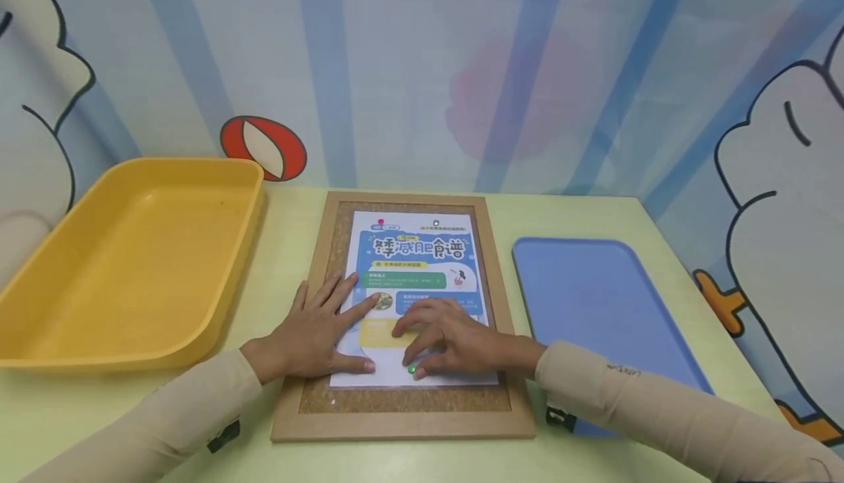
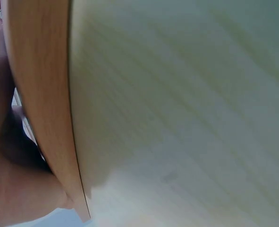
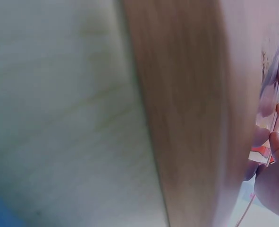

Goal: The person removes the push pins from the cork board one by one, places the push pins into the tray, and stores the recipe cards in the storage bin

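Right grip [image 1: 450, 336] pinches a green pin [image 1: 412, 369] between fingertips [image 1: 422, 373], left grip [image 1: 315, 330] splayed on the poster [image 1: 412, 280].

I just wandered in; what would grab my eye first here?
Probably the yellow tray at the left of the table, with a blue tray at the right. Between them, a colourful printed sheet lies on a wood-framed cork board, the left hand spread over the sheet's left edge and the right hand at a green pin near the bottom.
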A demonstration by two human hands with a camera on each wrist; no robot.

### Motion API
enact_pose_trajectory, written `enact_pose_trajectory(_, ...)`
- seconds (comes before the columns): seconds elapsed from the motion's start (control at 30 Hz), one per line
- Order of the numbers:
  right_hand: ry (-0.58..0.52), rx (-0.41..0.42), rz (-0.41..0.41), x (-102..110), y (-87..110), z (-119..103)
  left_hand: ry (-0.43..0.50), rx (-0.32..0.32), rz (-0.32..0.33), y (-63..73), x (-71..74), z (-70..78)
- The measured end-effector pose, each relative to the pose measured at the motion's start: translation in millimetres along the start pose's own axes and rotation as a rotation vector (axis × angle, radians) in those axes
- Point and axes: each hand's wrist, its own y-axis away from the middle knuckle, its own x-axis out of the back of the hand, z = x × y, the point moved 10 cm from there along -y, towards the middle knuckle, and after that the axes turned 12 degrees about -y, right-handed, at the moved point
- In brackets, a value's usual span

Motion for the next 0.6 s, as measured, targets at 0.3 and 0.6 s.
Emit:
enact_pose_trajectory(0.3, 0.009, 0.052, 0.039, 0.8, 0.6, -3.9, 0.002, -0.002, 0.005, 1.4, 4.6, 0.3)
enact_pose_trajectory(0.6, -0.028, 0.020, 0.041, -0.2, 1.0, -0.7, 0.013, 0.019, -0.018, -0.3, -0.6, -1.4)
